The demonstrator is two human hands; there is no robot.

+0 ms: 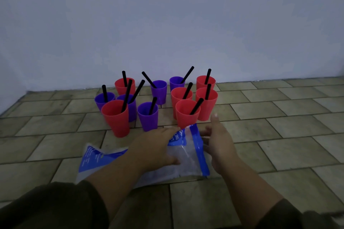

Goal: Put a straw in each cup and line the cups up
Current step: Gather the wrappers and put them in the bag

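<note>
Cups (187, 115) stand just beyond the outstretched fingers (168, 132).

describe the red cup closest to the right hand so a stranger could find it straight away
On the tiled floor below the pale wall, cups stand grouped beyond a plastic bag. In the right-hand cluster, it is the front red cup, nearest the bag's blue edge and ahead of its three red neighbours.

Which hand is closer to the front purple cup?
Left. The left hand lies just short of the front purple cup; the right hand is farther right, beside a red cup.
</note>
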